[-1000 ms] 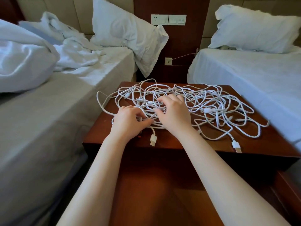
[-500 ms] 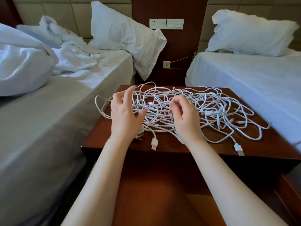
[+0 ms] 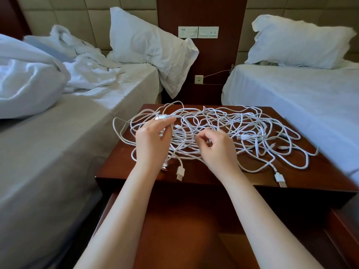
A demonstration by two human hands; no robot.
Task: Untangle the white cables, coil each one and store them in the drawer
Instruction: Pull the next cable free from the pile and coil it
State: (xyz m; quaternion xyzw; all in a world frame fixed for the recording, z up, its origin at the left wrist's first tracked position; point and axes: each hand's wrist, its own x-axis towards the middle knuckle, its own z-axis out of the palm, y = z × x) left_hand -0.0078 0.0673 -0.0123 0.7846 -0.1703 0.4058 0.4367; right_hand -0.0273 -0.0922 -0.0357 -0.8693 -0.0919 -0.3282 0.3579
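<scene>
**White cables** [image 3: 233, 125]: one tangle lying on the bench [image 3: 320, 171]. It reaches from just left of the left grip to well right of the right grip, and spreads beyond both. We log none freed and none coiled.

**Left grip** [image 3: 153, 140]: clamped on a strand or two and raised off the heap at its far side. Half a second ago we recorded this hand flat, with fingers spread over the heap's left end. It has since closed and lifted.

**Right grip** [image 3: 219, 148]: fingers curled, thumb and forefinger drawn close over the middle strands. We cannot tell whether they hold one.

**Reading:** we judge the work has passed from feeling over the heap to picking out a single line. The untangling has barely begun.

**Heading:** the tangle's long axis runs left to right, roughly along the line joining the two grips. One USB plug [image 3: 180, 172] lies just nearside of the left grip. A second plug [image 3: 279, 178] lies nearside and well right of the right grip. Both point towards us.

**Drawer** [image 3: 186, 220]: beneath both forearms and pulled out, as we judge it.
</scene>
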